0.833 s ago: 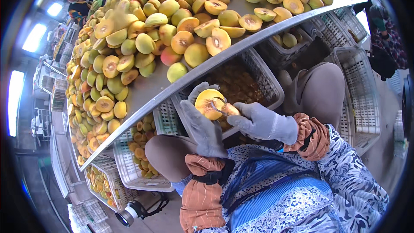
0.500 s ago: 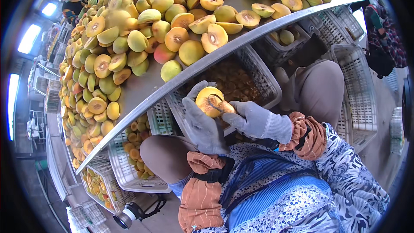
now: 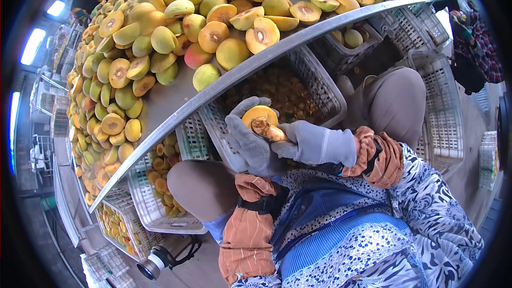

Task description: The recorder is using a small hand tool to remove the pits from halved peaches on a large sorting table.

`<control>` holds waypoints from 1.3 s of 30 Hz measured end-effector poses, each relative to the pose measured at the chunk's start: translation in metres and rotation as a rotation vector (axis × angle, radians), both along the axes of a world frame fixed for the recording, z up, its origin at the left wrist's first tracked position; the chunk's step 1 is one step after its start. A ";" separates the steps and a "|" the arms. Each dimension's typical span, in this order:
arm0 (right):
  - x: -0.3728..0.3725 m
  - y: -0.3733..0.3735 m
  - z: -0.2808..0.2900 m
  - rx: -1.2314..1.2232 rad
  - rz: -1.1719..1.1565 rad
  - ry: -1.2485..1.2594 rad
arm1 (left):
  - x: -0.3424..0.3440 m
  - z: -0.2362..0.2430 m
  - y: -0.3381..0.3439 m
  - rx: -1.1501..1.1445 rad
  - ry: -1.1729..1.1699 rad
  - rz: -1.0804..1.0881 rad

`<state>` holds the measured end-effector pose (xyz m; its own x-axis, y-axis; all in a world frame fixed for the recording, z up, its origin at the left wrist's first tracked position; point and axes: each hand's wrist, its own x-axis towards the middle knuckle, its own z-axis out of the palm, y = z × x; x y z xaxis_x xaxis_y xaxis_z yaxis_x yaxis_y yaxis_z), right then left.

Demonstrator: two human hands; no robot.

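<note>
In front of me, my left hand (image 3: 249,148), in a grey glove, cups a yellow peach half (image 3: 259,112) with its cut face up. My gloved right hand (image 3: 319,143) grips the short brown handle of a pitting tool (image 3: 276,134). The tool's thin, dark curved blade lies against the near part of the cut face. Glove and handle hide part of the fruit, so I cannot tell whether the stone is still in it. Both hands are above a grey crate (image 3: 332,96) with peach scraps in it.
A metal-edged table (image 3: 176,111) curves across beyond my hands, heaped with peach halves (image 3: 216,36). Under its left side stand white crates (image 3: 176,225) of halves. Another crate (image 3: 445,112) is at the right. A black-and-white cylindrical object (image 3: 154,262) lies lower left. People work farther off.
The tool has turned in my right hand: its curved blade stood up over the middle of the cut face and now lies lower, at the near part. My left hand keeps its hold.
</note>
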<state>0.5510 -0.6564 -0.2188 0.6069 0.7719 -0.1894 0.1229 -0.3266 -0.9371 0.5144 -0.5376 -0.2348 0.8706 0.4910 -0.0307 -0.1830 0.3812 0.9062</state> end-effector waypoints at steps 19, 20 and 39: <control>-0.001 -0.007 -0.028 0.558 0.404 1.797 | 0.013 0.006 0.021 0.301 0.043 -0.356; 0.001 -0.008 -0.029 0.605 0.409 1.774 | 0.020 0.002 0.023 0.297 0.102 -0.336; 0.022 -0.024 -0.016 -0.416 -0.164 0.173 | -0.082 0.084 0.161 1.771 0.781 0.707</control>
<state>0.5727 -0.6799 -0.2346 0.6468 0.5056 -0.5710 -0.1079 -0.6805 -0.7248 0.4326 -0.3771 -0.1511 0.5989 0.5709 0.5617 0.6508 -0.7556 0.0741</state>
